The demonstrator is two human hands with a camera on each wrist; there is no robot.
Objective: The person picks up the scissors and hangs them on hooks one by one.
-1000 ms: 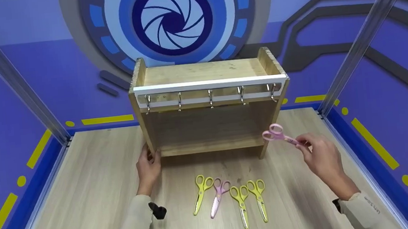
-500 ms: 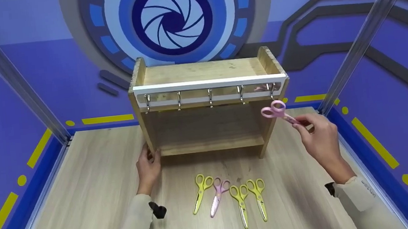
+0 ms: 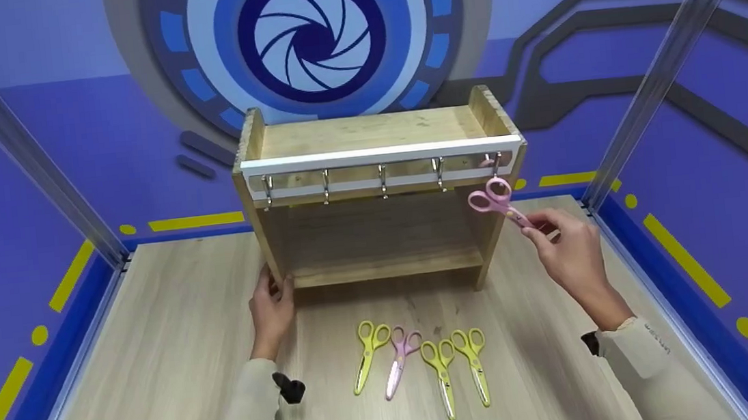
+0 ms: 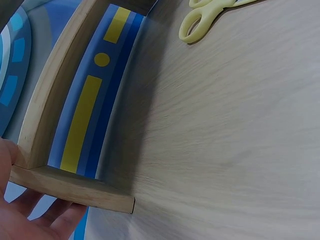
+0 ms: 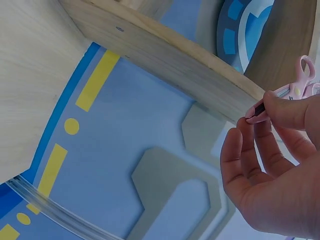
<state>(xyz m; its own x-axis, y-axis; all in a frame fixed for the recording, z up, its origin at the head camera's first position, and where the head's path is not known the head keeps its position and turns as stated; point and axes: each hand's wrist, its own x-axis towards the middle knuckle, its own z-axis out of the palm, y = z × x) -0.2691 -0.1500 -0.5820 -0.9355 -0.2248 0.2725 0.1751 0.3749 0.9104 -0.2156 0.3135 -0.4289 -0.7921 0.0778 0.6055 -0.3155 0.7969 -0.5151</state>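
My right hand (image 3: pixel 573 246) pinches pink scissors (image 3: pixel 510 213) by the blade end, thumb against fingers, with the finger loops pointing up and left. Those loops overlap the lower tip of the rightmost hook (image 3: pixel 496 162) in the head view. The hook belongs to a white rail (image 3: pixel 342 159) across the front of a wooden shelf unit (image 3: pixel 373 131). At the unit's lower left corner, my left hand (image 3: pixel 273 316) grips the side panel. In the left wrist view its thumb lies on the near side and the fingers (image 4: pixel 67 217) reach behind the wood.
On the table (image 3: pixel 176 366) before the unit lie pink scissors (image 3: pixel 400 358) and several yellow scissors (image 3: pixel 441 371), loops toward the unit. The other hooks (image 3: pixel 383 181) carry nothing. Printed blue walls (image 3: pixel 154 135) and metal posts (image 3: pixel 668 58) enclose the table.
My right hand has risen and shifted a little left, bringing the pink scissors from beside the lower opening up to the rightmost hook. The left hand has stayed on the side panel.
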